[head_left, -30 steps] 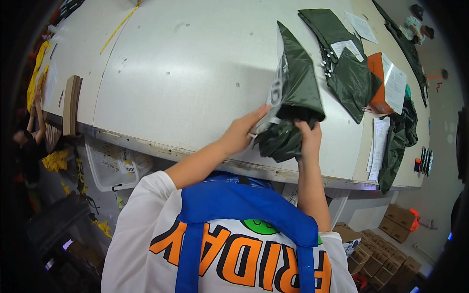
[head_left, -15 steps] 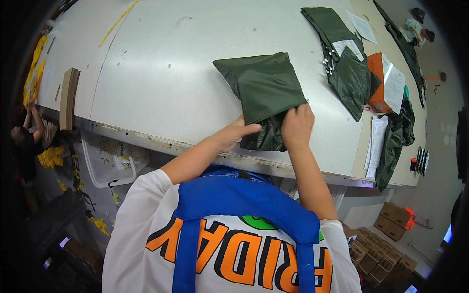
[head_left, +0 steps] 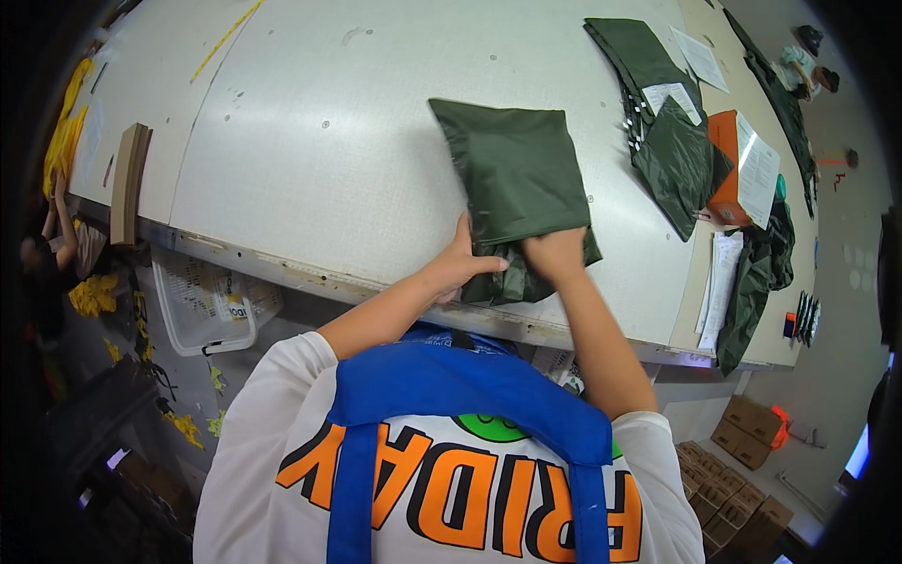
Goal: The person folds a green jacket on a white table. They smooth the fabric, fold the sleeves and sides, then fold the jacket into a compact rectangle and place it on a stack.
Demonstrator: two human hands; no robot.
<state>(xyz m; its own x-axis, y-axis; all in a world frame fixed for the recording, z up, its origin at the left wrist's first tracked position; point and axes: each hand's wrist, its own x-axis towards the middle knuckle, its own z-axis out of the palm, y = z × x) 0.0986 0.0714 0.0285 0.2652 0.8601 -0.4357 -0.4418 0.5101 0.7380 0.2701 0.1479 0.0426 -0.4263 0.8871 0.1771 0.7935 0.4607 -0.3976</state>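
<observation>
A dark green bag of shiny coated fabric [head_left: 521, 174] lies on the table's near edge, its lower part folded and creased. My left hand [head_left: 458, 266] grips its lower left side, thumb on top and the other fingers underneath. At the bag's lower right, my right hand [head_left: 556, 256] reaches in under the edge of the upper layer. Its fingers are hidden there by the fabric, so whether they hold anything does not show.
On the pale table [head_left: 310, 179], dark green fabric pieces [head_left: 644, 56], an orange box [head_left: 724, 160] and paper sheets [head_left: 722, 282] lie to the right. Cardboard strips [head_left: 129, 183] lie left. Below stands a white plastic basket [head_left: 202, 301]. Another person [head_left: 64, 249] is at the far left.
My right hand has moved from the bag's right corner, inward and down, under the upper layer. The bag has turned a little and lies straighter. My left hand stays at its left side.
</observation>
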